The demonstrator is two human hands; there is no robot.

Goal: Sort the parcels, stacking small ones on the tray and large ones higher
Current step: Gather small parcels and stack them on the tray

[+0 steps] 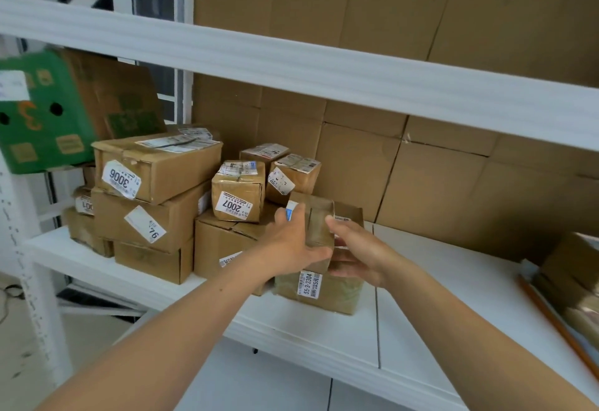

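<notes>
My left hand (293, 243) and right hand (358, 256) share a closed grip on a small parcel (317, 216), touching a labelled parcel (319, 292) on the shelf (421, 297). The pile (155, 177) alongside looks mixed, so I judge the sorting is only partway done.

Person, two arms only in view. Left hand (291, 243) bare. Left forearm (194, 313) bare from the wrist to the frame's bottom edge, long and smooth, looks wider toward the camera. One small dark spot (221, 289) on its upper side, nearer the wrist than the frame edge. Right hand (359, 256) bare, back of hand and knuckles showing. Right forearm (470, 323) bare too, from wrist to lower right corner, same smooth tapered shape. Nails too blurred to tell.
</notes>
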